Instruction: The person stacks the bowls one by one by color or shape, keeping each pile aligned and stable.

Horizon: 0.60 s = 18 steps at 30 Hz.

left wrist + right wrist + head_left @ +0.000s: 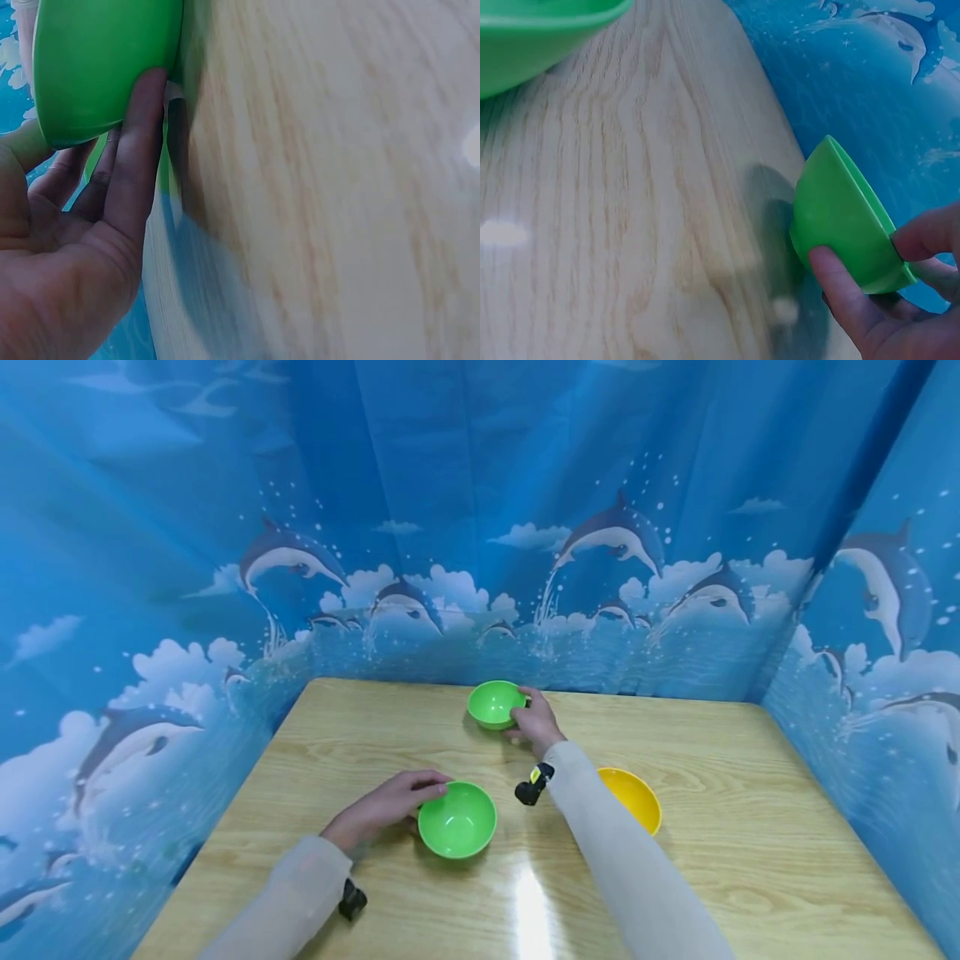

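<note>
My left hand (388,806) grips a green bowl (459,827) by its left rim, near the middle of the table. From the left wrist view, the fingers (139,150) reach under this bowl's outer wall (105,67), with the thumb at the rim. Farther back, my right hand (538,722) pinches a second green bowl (491,703) at its right side. That bowl (844,217) appears tilted in the right wrist view, the thumb at its rim and a finger pressed to its outside; a shadow falls on the wood beside it.
A yellow bowl (637,797) stands on the wooden table (735,827), partly hidden behind my right forearm. A blue curtain (450,527) printed with dolphins hangs along the table's back and sides. Wrist cameras (534,785) are strapped to both arms.
</note>
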### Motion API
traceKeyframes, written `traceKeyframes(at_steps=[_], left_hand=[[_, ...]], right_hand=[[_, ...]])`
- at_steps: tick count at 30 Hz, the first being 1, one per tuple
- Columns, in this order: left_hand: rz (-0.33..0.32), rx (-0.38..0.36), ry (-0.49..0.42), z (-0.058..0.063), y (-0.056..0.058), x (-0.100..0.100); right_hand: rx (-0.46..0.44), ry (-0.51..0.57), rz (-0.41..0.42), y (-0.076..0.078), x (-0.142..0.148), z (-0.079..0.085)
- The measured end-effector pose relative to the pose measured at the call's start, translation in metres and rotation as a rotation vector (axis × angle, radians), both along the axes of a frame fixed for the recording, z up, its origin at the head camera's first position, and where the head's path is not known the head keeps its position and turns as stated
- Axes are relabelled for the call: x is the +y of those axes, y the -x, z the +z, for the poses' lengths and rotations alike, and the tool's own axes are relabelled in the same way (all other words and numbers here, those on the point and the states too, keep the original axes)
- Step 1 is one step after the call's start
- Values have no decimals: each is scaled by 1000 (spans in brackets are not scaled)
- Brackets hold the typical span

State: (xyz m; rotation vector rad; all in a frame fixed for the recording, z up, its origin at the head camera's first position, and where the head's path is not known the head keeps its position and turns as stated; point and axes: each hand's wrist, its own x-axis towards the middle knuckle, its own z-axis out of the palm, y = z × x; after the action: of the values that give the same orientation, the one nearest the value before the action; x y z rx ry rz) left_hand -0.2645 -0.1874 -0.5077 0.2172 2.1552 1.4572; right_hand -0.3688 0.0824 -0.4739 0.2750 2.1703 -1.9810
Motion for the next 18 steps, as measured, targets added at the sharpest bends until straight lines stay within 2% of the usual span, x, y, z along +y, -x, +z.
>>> traceKeyframes(at_steps=[8, 18], left_hand=[[-10, 23, 2, -1, -2, -1], [-7, -1, -16, 1, -5, 0]], right_hand=[[8, 29, 38, -3, -3, 9], [38, 21, 137, -22, 0, 27]])
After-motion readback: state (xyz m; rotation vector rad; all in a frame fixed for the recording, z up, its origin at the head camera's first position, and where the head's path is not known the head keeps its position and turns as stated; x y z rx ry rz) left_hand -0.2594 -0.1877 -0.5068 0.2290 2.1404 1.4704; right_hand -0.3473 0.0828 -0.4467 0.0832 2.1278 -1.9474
